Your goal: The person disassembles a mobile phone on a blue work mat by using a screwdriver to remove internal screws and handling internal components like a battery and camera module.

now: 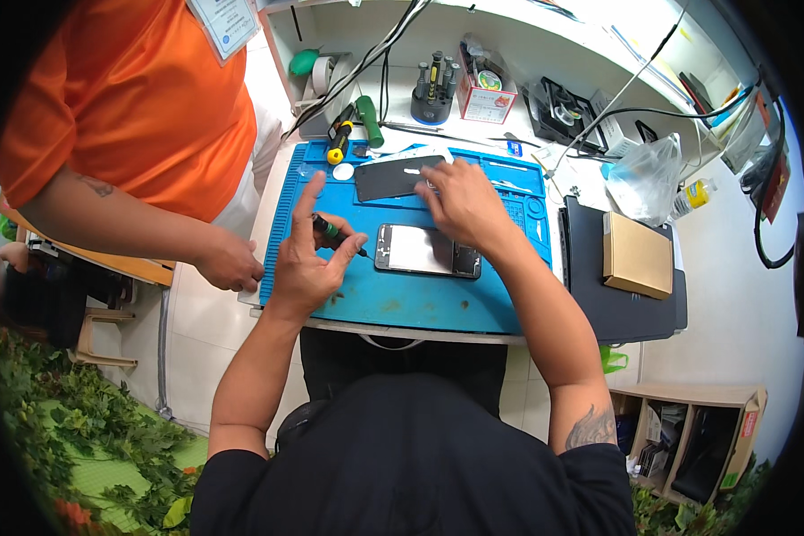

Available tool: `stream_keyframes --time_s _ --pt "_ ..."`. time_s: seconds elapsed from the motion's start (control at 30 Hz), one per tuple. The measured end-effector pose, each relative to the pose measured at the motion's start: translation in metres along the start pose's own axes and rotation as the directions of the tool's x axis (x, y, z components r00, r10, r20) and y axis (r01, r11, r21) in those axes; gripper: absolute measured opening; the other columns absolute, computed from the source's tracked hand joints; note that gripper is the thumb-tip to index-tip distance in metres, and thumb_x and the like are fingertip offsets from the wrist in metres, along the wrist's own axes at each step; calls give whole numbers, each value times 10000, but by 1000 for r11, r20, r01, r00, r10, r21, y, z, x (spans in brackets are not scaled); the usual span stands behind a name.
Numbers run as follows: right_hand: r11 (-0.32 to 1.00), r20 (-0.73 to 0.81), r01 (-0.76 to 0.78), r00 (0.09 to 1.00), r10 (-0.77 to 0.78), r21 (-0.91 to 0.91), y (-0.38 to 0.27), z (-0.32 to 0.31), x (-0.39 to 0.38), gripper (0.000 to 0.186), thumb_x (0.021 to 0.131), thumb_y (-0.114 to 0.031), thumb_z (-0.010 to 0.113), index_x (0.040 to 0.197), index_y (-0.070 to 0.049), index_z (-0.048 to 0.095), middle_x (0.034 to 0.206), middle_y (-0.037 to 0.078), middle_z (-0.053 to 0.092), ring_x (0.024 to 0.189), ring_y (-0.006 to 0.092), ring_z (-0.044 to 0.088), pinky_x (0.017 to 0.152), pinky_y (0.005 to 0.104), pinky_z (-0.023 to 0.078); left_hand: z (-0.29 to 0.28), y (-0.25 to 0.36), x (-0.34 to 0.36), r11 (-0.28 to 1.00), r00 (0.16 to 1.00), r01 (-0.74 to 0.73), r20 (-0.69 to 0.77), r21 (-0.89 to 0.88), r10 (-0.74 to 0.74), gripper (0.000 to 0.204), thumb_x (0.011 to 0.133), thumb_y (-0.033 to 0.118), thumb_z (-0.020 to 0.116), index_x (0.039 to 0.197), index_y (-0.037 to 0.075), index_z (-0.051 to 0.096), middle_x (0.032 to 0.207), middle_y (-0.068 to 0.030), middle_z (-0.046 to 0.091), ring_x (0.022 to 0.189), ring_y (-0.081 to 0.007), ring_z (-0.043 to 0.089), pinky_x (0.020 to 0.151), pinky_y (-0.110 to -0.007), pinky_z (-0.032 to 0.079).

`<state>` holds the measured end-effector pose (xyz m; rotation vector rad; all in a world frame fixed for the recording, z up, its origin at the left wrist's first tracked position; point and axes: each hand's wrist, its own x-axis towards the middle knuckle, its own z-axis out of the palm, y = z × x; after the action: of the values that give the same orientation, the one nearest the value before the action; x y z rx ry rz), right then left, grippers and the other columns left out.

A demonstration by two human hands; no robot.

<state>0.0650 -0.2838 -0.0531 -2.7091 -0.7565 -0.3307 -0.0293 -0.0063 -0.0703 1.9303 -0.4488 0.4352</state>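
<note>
Gleaming phone (420, 249), silvery, black-edged

Bright light whitens the upper shelf (582, 42), and fisheye distortion bends straight edges.

The left hand (308, 266) holds a green-and-black screwdriver (327, 229) just left of an opened phone (420, 250) on a blue repair mat (402, 306). Farther back, the right hand (466, 202) is over the right end of a dark panel (386, 180). A person in orange (152, 134) stands left of the table (556, 243).
</note>
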Motion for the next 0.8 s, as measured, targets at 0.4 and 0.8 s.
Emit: stream_keyframes --time_s 0.4,0.8 --pt "972 135 -122 986 96 203 -2 -21 -99 798 786 -444 1025 1427 -43 770 1370 140 717 1309 356 614 1158 474 464 5 9 8 994 995 -44 92 102 35 992 984 33 909 1791 105 338 978 -70 801 872 -153 811 846 -311 649" --pt "969 89 -118 991 100 218 1 -15 -103 824 774 -467 1028 1441 -56 770 1367 130 717 1325 340 613 1158 471 453 20 3 31 986 993 -91 89 138 79 993 961 47 926 1776 106 361 958 -76 808 846 -206 823 804 -345 655"
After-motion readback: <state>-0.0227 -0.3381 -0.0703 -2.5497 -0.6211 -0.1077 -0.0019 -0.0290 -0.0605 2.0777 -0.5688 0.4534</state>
